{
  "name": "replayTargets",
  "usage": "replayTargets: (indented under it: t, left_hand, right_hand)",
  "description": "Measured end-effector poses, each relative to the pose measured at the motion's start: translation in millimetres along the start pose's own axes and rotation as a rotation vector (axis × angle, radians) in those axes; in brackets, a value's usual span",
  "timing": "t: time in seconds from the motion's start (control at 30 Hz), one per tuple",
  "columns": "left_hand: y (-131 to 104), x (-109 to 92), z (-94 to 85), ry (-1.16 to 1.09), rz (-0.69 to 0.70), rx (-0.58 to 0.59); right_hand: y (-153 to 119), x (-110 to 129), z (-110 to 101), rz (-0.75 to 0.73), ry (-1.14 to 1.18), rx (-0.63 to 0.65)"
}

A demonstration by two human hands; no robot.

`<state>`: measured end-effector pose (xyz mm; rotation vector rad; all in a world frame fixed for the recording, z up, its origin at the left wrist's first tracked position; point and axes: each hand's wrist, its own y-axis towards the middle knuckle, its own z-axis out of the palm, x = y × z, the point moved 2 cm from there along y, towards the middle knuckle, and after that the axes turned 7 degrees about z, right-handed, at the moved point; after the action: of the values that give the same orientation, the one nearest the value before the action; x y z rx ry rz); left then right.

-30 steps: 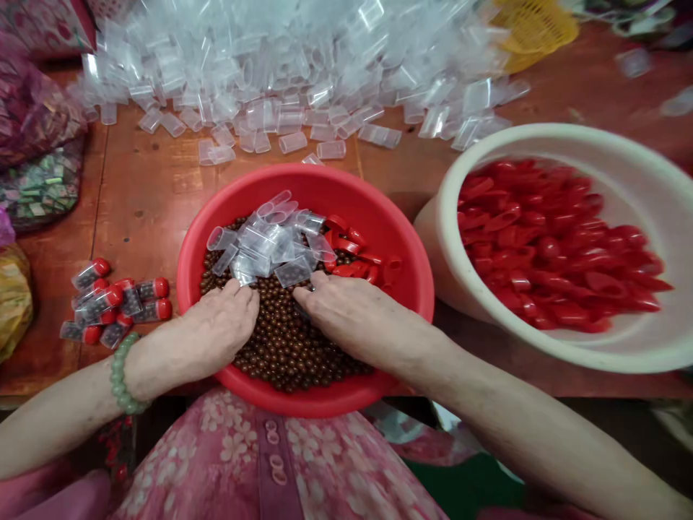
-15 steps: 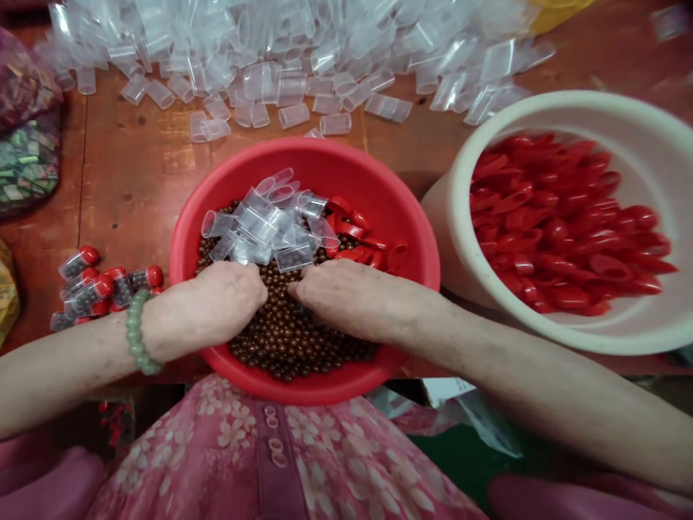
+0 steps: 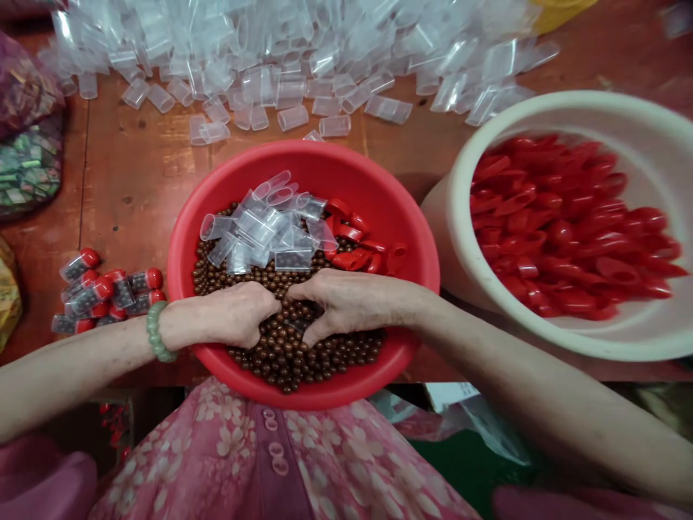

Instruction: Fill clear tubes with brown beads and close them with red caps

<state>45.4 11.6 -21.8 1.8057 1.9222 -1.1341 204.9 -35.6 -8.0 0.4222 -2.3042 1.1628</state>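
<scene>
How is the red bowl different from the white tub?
The red bowl holds brown beads, clear tubes and some red pieces; the white tub shows just a red heap. The left hand and right hand are in the red bowl; neither is in the white tub. The red bowl looks shallower than the white tub. Both have rounded rims.

Brought the left hand (image 3: 238,314) closer to the right hand (image 3: 351,303) and nearer the body, off the heap of clear plastic sleeves (image 3: 265,227), baring its near edge. Spread the right thumb, previously tucked from sight, away from the forefinger, above the brown beads (image 3: 303,365).
</scene>
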Motion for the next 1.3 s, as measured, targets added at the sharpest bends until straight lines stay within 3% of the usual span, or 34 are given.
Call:
replayTargets:
  t: [0.27,0.47,0.6,0.87,1.07,1.2,1.3]
  left_hand:
    - [-17,1,-15.9,-0.394,-0.027,-0.049]
    - [-34,-3,-18.8,-0.302,0.064,-0.255]
    - [-41,-9,-15.5,-0.254,0.033,-0.369]
    - [-50,-18,-15.9,-0.465,-0.034,-0.383]
    - [-49,-15,-11.0,-0.552,-0.031,-0.442]
    - [-48,-14,-10.3,-0.640,-0.033,-0.460]
    - [-48,-15,-11.5,-0.719,0.002,-0.447]
  right_hand:
    - [-2,-20,2,-0.089,0.724,0.165]
    - [0,-17,2,-0.120,0.924,0.261]
    - [3,-15,0,-0.075,0.882,0.327]
    - [5,-18,2,0.000,0.760,0.333]
    - [5,-16,4,-0.002,0.733,0.244]
    - [6,-16,2,-0.064,0.537,0.109]
    - [7,-16,2,-0.115,0.464,0.098]
